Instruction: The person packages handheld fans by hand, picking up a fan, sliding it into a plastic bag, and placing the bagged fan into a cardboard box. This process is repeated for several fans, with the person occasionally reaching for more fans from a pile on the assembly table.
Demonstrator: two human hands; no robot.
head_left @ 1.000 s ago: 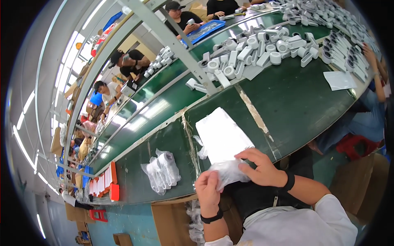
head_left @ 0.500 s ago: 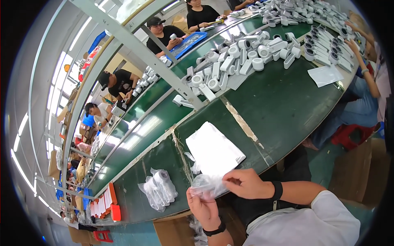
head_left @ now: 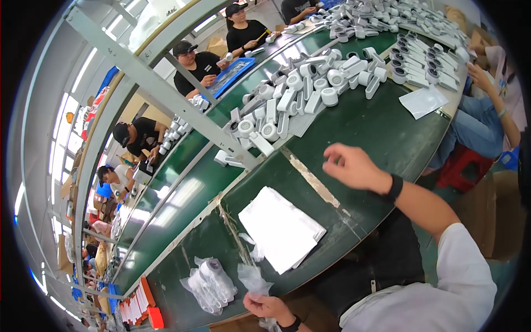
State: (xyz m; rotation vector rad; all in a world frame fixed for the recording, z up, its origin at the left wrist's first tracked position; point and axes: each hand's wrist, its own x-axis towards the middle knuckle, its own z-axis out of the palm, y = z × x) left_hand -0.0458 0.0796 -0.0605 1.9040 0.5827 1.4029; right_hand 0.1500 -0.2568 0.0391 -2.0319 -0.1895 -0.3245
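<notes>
My left hand (head_left: 271,307) is at the near table edge, its fingers closed on a clear plastic bag (head_left: 254,280) that stands up limp from the grip. My right hand (head_left: 357,170) is stretched out over the green table, fingers loosely bent and apart with nothing between them. Beyond it lies a heap of white and grey handheld fans (head_left: 332,80). Between my hands is a stack of white sheets or flat bags (head_left: 281,229). Several bagged white pieces (head_left: 210,285) rest left of the plastic bag.
A metal frame post (head_left: 182,105) slants down to the table's middle. An orange box of white cards (head_left: 138,304) is at the far left. Fans stand in rows (head_left: 423,63) at the right, near a white sheet (head_left: 423,102) and a seated person (head_left: 481,122). Other people work across the table.
My right hand has let go of the plastic bag and moved up and right toward the fans. My left hand keeps the bag and has dropped lower. The whole view has shifted slightly.
</notes>
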